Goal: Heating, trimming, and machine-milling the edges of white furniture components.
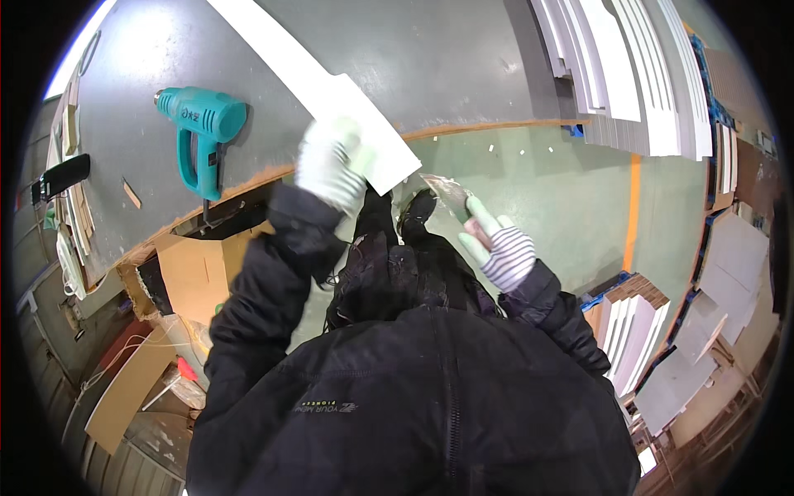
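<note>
find teal heat gun (pixel 211 116) and small wood chip (pixel 131 193) lying on grey bench (pixel 397 58). note cardboard box (pixel 194 277) beside bench edge, at left. record stacked white panels (pixel 616 58) at upper right. observe orange line (pixel 633 207) on green floor (pixel 571 190).

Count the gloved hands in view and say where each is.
2. The left hand, blurred, is at the white panel; the right hand, farther right, holds a flat-bladed tool.

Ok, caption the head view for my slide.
Left hand at a white panel, right hand holding a flat-bladed tool, teal heat gun on the bench.
</note>
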The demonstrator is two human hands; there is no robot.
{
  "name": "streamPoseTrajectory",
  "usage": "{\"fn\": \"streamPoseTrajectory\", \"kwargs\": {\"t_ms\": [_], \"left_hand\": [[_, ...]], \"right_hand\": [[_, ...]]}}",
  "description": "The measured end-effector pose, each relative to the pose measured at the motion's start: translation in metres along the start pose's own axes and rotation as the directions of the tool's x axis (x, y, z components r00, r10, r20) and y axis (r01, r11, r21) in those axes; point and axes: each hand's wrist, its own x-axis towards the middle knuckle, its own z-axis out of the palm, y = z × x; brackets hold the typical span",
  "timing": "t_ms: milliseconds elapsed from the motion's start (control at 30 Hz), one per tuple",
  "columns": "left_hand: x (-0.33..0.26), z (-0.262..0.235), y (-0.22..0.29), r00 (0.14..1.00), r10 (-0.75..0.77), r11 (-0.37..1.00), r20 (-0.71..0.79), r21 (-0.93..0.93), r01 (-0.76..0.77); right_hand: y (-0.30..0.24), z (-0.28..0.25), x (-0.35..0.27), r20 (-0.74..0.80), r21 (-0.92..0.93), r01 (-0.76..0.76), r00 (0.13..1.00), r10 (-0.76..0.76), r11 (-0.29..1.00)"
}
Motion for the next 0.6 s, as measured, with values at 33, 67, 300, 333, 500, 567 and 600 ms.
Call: {"fn": "streamPoseTrajectory", "kwargs": {"t_ms": [33,67,300,333,500,567,600], "left_hand": [[0.009,-0.013,-0.021,0.974,0.192,0.893,-0.12,0.433,-0.123],[0.016,-0.024,-0.029,0.998,-0.001,0.853,-0.068,0.521,0.036],[0.034,-0.029,-0.024,0.96,-0.277,0.741,-0.034,0.629,0.236],[0.033,-0.03,-0.023,0.959,-0.283,0.741,-0.011,0.632,0.226],[0.036,-0.03,-0.019,0.959,-0.283,0.697,0.006,0.689,0.201],[0.033,-0.029,-0.02,0.948,-0.318,0.696,0.013,0.682,0.224],[0.032,-0.029,-0.021,0.946,-0.325,0.696,0.007,0.678,0.234]], "right_hand": [[-0.003,0.008,-0.002,0.001,0.022,0.003,1.0,-0.003,1.0],[-0.005,0.012,-0.001,-0.025,0.025,0.036,0.999,-0.036,0.999],[-0.008,0.03,0.011,-0.071,-0.034,0.034,0.997,-0.036,0.999],[-0.012,0.028,0.013,-0.087,-0.017,0.041,0.995,-0.043,0.999],[-0.011,0.029,0.03,-0.088,-0.002,0.088,0.992,-0.088,0.996],[-0.019,0.024,0.047,-0.089,0.002,0.129,0.988,-0.128,0.992],[-0.023,0.023,0.058,-0.081,-0.001,0.135,0.988,-0.135,0.991]]}}
